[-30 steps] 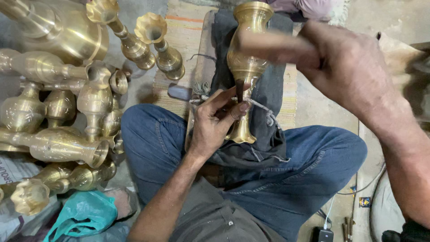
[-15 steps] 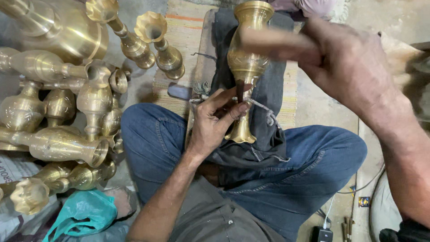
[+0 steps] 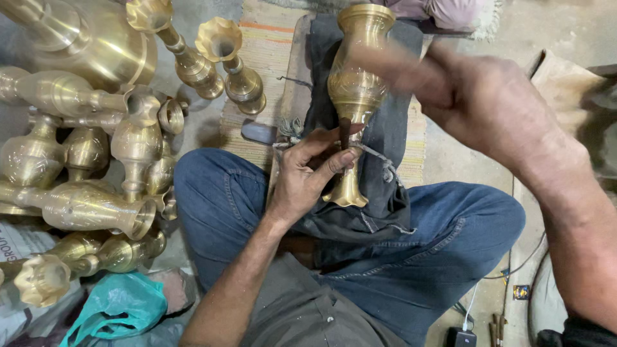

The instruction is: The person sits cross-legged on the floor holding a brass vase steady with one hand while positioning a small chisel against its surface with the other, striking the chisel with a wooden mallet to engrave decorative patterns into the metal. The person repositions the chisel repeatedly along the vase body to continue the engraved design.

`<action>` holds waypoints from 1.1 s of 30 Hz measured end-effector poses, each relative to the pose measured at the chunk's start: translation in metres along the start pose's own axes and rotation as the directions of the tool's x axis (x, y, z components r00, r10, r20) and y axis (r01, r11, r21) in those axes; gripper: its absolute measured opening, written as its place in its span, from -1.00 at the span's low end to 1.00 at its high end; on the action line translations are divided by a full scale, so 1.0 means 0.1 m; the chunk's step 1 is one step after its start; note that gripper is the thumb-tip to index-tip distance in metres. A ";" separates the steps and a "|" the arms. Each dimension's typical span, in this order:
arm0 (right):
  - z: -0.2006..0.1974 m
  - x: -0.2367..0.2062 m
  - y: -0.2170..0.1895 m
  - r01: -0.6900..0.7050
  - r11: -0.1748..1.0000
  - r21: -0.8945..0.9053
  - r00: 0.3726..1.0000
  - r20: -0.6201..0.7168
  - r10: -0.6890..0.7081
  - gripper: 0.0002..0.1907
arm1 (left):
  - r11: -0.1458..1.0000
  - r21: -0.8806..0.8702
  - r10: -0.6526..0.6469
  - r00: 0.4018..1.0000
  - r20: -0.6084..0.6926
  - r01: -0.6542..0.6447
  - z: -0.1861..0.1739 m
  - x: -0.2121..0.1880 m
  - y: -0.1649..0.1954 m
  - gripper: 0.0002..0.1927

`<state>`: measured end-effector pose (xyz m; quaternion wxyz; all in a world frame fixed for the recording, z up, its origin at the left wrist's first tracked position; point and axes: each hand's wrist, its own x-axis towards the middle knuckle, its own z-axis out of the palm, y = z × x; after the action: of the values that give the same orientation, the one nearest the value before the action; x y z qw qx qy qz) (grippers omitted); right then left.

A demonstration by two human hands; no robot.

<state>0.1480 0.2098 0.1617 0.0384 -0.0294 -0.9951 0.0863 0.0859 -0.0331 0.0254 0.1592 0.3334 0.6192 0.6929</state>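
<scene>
A brass vase lies on a dark cloth over my lap, its flared foot pointing toward me. My left hand grips the vase's narrow stem and pinches a thin dark tool against it. My right hand hovers raised and blurred just right of the vase's body, fingers curled; whether it holds anything cannot be seen. My legs in blue jeans are crossed under the cloth.
Several brass vases lie piled at the left, with a large brass pot behind them and two fluted vases standing near a striped mat. A teal bag sits at the lower left. Cables and small tools lie at the lower right.
My right hand has shifted slightly over the vase's body and is blurred with motion. The left hand and the vase stay in place.
</scene>
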 end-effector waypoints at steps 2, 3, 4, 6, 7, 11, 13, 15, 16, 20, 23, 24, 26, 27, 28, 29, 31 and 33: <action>-0.01 0.00 -0.01 0.145 0.982 -0.117 0.986 -0.059 -0.153 -0.71 | 0.998 -0.054 -0.033 0.999 0.019 0.034 -0.01 0.00 -0.01 -0.64; -0.02 -0.01 -0.01 0.210 0.962 -0.174 0.971 -0.078 -0.226 -0.74 | 0.995 -0.081 -0.056 0.998 0.033 0.059 -0.01 0.00 -0.01 -0.62; -0.02 -0.01 -0.01 0.138 0.986 -0.095 0.988 -0.050 -0.144 -0.71 | 0.993 -0.090 -0.067 0.997 0.038 0.070 -0.01 -0.01 -0.01 -0.62; -0.03 -0.02 -0.01 -0.011 0.998 0.054 1.000 0.022 0.010 -0.65 | 0.990 -0.106 -0.084 0.996 0.043 0.088 -0.01 -0.01 -0.02 -0.63; -0.03 -0.03 -0.02 0.070 0.997 -0.016 0.997 -0.017 -0.070 -0.67 | 0.990 -0.114 -0.076 0.996 0.041 0.080 -0.02 -0.02 -0.02 -0.63; 0.01 -0.01 -0.01 0.075 0.996 -0.051 0.997 -0.003 -0.075 -0.69 | 0.994 -0.088 -0.066 0.997 0.045 0.069 -0.04 -0.02 -0.04 -0.64; 0.02 0.00 0.00 0.074 0.996 -0.049 0.997 0.010 -0.074 -0.69 | 0.993 -0.086 -0.074 0.996 0.042 0.078 -0.04 -0.02 -0.05 -0.64; 0.04 -0.01 0.01 0.194 0.971 -0.140 0.979 -0.040 -0.202 -0.73 | 0.987 -0.117 -0.100 0.993 0.057 0.107 -0.05 -0.01 -0.07 -0.61; 0.04 0.00 0.01 0.133 0.988 -0.077 0.990 -0.037 -0.136 -0.66 | 0.985 -0.139 -0.098 0.993 0.065 0.106 -0.05 -0.01 -0.07 -0.63; 0.04 0.02 0.00 0.138 0.985 -0.108 0.989 -0.036 -0.143 -0.67 | 0.977 -0.191 -0.078 0.995 0.068 0.090 -0.06 -0.02 -0.11 -0.63; 0.05 0.04 -0.01 0.006 1.000 0.015 1.000 0.006 -0.006 -0.60 | 0.968 -0.227 -0.086 0.993 0.080 0.102 -0.07 -0.05 -0.15 -0.63; 0.05 0.05 -0.02 -0.085 0.990 0.110 0.996 0.037 0.082 -0.53 | 0.965 -0.239 -0.087 0.993 0.078 0.104 -0.07 -0.05 -0.17 -0.64; 0.08 0.08 -0.04 0.115 0.983 -0.144 0.993 0.003 -0.116 -0.60 | 0.983 -0.178 -0.040 0.998 0.057 0.049 -0.07 -0.05 -0.20 -0.73; 0.11 0.09 -0.07 0.202 0.941 -0.272 0.978 0.003 -0.209 -0.64 | 0.989 -0.147 -0.014 0.998 0.054 0.022 -0.07 -0.05 -0.21 -0.77; 0.14 0.10 -0.09 0.125 0.983 -0.136 0.991 -0.036 -0.131 -0.52 | 0.978 -0.205 -0.043 0.999 0.028 0.048 -0.07 -0.05 -0.22 -0.73; 0.17 0.14 -0.12 0.060 0.998 0.004 0.996 -0.062 -0.060 -0.39 | 0.963 -0.261 -0.073 0.997 -0.007 0.069 -0.07 -0.05 -0.23 -0.68; 0.26 0.28 -0.17 0.008 0.988 0.153 0.995 -0.095 0.006 -0.10 | 0.945 -0.318 -0.117 0.984 -0.131 0.070 -0.09 -0.04 -0.22 -0.62; 0.36 0.42 -0.20 0.013 0.983 0.183 0.994 -0.113 0.008 0.24 | 0.945 -0.321 -0.164 0.941 -0.296 0.064 -0.12 -0.06 -0.20 -0.61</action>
<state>0.1018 0.1865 0.1329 0.0972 -0.0295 -0.9792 0.1758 0.0781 -0.0420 0.0045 0.1472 0.1515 0.5401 0.8146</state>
